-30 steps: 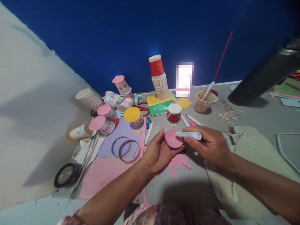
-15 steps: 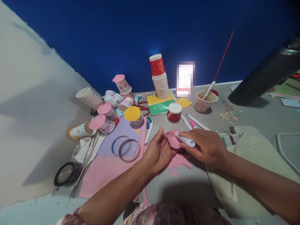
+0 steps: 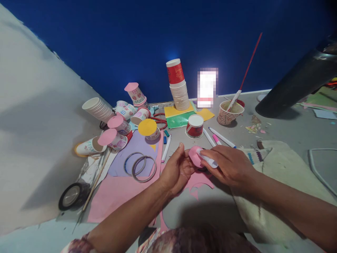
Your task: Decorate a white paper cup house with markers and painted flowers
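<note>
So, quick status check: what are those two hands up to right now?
Left hand holds pink paper disc. Right hand grips white glue stick, tip on the disc. Red paper cup and markers just beyond, not touching.

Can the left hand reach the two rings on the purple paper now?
Probably not freely: the left hand holds the pink disc. The rings lie close beside it, nothing between.
</note>
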Motion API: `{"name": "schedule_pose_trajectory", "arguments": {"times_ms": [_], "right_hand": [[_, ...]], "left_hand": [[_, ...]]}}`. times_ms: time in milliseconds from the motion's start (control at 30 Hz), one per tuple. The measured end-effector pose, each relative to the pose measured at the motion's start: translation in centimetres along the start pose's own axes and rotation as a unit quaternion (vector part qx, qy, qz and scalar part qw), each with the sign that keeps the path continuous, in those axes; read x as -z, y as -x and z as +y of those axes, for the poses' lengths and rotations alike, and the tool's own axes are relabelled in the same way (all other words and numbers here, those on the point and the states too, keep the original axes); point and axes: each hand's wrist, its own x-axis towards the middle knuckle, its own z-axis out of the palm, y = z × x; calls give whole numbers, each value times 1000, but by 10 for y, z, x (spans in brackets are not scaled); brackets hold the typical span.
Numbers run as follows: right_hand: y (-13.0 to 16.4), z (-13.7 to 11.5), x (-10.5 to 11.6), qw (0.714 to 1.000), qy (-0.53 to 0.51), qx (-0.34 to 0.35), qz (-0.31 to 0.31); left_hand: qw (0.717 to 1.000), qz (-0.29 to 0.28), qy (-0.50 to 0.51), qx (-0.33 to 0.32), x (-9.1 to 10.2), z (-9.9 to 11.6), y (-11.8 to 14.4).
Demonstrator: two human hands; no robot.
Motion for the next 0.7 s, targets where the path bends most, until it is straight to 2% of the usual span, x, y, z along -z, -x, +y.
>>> {"name": "schedule_pose_trajectory", "arguments": {"times_ms": [267, 433, 567, 700], "right_hand": [[-2, -2, 2, 1000, 20, 10, -6], [1, 1, -1, 1000, 8, -23, -16], [1, 6, -5, 992, -71, -107, -11], [-5, 8, -1, 963, -152, -221, 2]], "left_hand": [[998, 1, -37, -54, -2, -5, 1], [996, 6, -71, -56, -5, -5, 1], [996, 26, -74, -44, -6, -3, 3], [996, 10, -87, -26, -6, -3, 6]]}}
